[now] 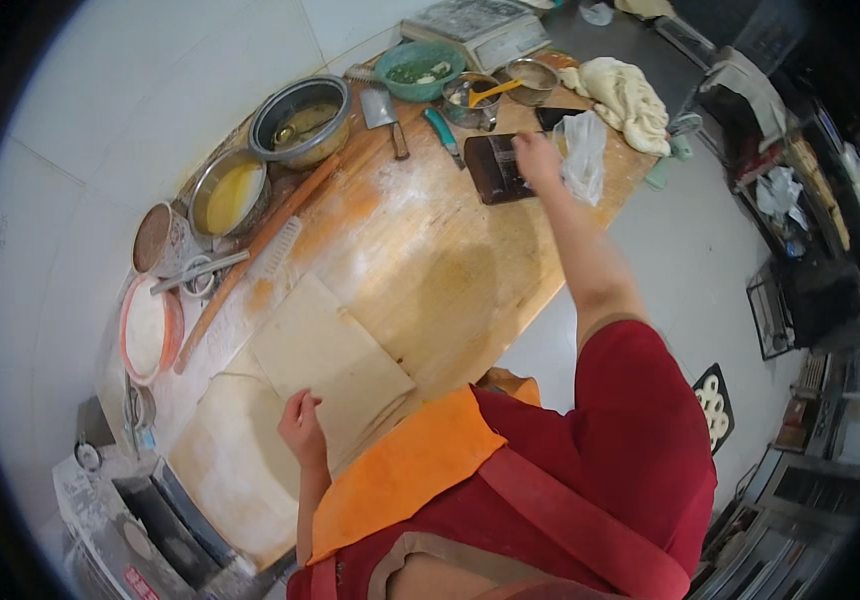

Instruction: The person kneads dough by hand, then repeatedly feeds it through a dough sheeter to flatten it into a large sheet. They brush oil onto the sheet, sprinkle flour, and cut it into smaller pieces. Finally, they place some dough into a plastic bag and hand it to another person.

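Folded in layers, a wide sheet of dough (329, 341) lies on the floury wooden worktable (445, 277) before me. My left hand (301, 426) hovers over the sheet's near left part with its fingers curled in; I see nothing held in it. Stretched out to the far right, my right hand (537, 160) has its fingers bent at the right edge of a dark brown rectangular tray-like thing (494, 172). Whether those fingers grip it is hidden. A crumpled clear plastic bag (584, 154) lies just right of that hand.
A long rolling pin (257, 259) lies along the wall side, near a pot of liquid (301, 124) and a bowl of yellow liquid (231, 199). Farther back are a cleaver (381, 116), a green-handled knife (443, 131), a green bowl (420, 71) and a dough lump (621, 101).
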The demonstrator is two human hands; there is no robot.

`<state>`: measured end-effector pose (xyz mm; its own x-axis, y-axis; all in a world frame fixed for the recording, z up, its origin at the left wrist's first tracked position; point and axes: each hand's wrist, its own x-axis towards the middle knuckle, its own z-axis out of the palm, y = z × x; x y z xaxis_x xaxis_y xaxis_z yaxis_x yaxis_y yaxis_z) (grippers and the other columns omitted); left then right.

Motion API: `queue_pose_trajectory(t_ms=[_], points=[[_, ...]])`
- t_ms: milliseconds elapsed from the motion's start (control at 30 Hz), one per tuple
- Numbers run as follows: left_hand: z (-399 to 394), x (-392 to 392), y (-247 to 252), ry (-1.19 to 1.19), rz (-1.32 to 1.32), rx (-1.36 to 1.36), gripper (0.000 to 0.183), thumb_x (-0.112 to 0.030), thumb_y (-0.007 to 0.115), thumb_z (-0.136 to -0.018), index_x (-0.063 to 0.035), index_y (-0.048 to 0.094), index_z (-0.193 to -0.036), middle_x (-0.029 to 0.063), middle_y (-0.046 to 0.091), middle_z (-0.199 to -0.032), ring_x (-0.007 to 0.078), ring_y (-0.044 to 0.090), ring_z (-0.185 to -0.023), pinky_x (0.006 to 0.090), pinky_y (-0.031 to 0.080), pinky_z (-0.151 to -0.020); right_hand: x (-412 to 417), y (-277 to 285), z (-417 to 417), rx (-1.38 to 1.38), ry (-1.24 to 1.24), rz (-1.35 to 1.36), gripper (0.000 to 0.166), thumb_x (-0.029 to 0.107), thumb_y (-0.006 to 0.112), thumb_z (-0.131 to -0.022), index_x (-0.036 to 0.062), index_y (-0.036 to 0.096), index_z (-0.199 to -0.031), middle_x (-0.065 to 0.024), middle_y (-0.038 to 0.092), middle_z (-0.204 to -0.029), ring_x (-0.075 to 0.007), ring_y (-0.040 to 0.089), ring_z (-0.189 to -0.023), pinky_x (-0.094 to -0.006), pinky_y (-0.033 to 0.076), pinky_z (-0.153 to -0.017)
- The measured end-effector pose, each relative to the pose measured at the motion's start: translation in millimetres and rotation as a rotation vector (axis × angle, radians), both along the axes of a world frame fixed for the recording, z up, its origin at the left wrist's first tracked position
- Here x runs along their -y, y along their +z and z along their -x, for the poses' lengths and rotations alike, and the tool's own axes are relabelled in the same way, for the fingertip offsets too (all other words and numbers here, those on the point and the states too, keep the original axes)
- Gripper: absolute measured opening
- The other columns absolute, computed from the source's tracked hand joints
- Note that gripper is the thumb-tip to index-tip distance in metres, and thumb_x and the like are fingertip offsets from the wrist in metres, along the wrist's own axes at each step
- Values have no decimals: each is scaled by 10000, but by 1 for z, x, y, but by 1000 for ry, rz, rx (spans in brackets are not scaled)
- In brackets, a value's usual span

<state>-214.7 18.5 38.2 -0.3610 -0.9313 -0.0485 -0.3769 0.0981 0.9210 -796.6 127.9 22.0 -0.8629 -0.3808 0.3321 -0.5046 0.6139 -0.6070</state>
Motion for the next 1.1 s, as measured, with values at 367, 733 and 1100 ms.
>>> queue_pose_trajectory(t_ms=[367,733,1100], points=[[88,-44,22,-493,-2,375,221,-139,626,-874,-25,668,-1059,122,707,-942,205,682,-884,294,519,-753,11,16,18,87,66,-661,641,609,457,-873,53,669,-1112,-183,623,-1172,-349,543,-1150,-428,452,-935],[197,-33,83,-1161,-627,-328,444,-329,442,-992,58,594,-1146,184,624,-1133,293,583,-1079,412,399,-986,-129,-15,-162,388,147,28,462,362,645,-827,12,608,-1126,-217,642,-1033,-356,621,-921,-411,504,-799],[351,-321,273,-2636,-549,-948,472,-320,504,-924,-71,491,-1324,236,479,-1263,339,463,-1122,478,324,-972,-411,-74,-158,594,-369,-140,449,409,627,-849,55,656,-1123,-181,687,-957,-311,665,-900,-386,521,-821]])
